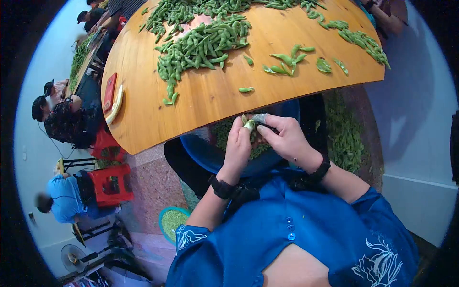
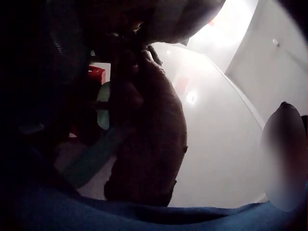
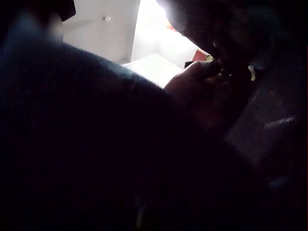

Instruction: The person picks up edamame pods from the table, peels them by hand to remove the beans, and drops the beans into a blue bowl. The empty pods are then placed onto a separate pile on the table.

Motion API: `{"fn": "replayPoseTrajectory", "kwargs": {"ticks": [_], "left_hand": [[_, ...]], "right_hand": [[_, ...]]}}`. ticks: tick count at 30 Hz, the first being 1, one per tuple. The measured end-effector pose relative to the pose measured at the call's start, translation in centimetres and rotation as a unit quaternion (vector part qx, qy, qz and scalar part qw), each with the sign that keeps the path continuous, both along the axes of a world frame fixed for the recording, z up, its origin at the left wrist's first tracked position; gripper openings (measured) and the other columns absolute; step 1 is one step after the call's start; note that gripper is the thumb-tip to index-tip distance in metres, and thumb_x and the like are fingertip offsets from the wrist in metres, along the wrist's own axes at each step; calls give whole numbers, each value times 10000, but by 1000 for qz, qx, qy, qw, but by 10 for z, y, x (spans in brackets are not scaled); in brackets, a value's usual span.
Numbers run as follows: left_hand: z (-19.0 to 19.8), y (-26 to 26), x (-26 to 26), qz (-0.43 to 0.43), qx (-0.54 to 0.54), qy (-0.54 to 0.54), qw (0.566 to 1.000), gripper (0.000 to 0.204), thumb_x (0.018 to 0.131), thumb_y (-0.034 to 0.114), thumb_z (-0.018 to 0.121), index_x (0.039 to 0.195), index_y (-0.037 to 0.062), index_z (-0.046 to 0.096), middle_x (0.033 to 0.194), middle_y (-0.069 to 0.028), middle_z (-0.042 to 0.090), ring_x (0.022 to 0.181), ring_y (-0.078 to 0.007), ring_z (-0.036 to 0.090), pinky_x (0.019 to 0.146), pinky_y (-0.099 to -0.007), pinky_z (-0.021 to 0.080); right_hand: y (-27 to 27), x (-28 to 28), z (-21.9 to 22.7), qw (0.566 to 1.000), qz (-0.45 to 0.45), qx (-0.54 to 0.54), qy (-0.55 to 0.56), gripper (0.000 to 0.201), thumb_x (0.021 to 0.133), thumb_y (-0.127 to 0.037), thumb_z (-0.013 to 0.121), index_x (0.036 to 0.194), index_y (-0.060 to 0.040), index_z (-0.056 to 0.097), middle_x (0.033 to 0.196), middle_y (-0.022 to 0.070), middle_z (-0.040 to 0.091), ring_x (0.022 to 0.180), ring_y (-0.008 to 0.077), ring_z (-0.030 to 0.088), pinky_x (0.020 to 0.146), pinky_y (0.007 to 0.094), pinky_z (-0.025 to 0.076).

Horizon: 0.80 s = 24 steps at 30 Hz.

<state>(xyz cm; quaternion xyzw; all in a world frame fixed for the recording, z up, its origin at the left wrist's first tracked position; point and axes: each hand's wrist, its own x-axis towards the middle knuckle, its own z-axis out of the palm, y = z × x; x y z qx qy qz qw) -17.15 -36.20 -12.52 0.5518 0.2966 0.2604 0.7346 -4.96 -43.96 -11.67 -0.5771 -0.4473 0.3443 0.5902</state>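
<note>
Head view: left hand [image 1: 237, 143] pinches green pod [image 1: 249, 125]; right hand [image 1: 289, 138], fingers bent, pinches at its right side. Pod between both, nearer left fingertips; long axis unclear. Held just off counter's [image 1: 210, 91] near edge, above blue basin [image 1: 193, 153].

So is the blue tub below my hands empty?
Not empty: green pieces show inside the blue tub; how deep they lie, I can't tell.

glossy smooth wood tabletop [image 1: 191, 103] | matt blue cloth shirt [image 1: 315, 215] | tub [image 1: 201, 155]: probably plastic
</note>
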Motion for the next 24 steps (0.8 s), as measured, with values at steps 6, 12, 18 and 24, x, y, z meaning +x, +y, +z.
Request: {"fn": "replayPoseTrajectory", "kwargs": {"ticks": [6,12,18,24], "left_hand": [[-11,4,-3,-20,-81,-28,996,232,986,189,392,1103,35,520,875,-5,566,694,-76,514,592,-209,422],[-11,10,-12,-33,-155,-47,986,227,988,187,393,1117,44,512,850,-4,548,675,-69,488,584,-200,397],[-3,13,-15,-26,22,83,996,272,950,147,405,1167,1,477,815,-73,563,669,-128,511,580,-260,413],[16,14,-9,-145,342,167,914,335,873,113,427,1171,-38,446,914,-290,588,922,-443,569,777,-461,456]], "right_hand": [[-3,7,27,991,25,-113,61,192,891,-65,548,1039,13,641,804,32,653,685,62,586,608,244,486],[-3,11,24,985,41,-96,139,183,913,-81,538,1047,-12,642,751,-17,615,609,40,530,553,211,456],[-5,15,22,971,54,-168,159,195,896,-118,579,1055,-19,634,762,-6,614,627,51,538,553,224,453],[-3,16,23,993,5,-50,-110,245,830,-137,641,1036,-8,621,755,94,628,663,95,580,581,270,462]]}}
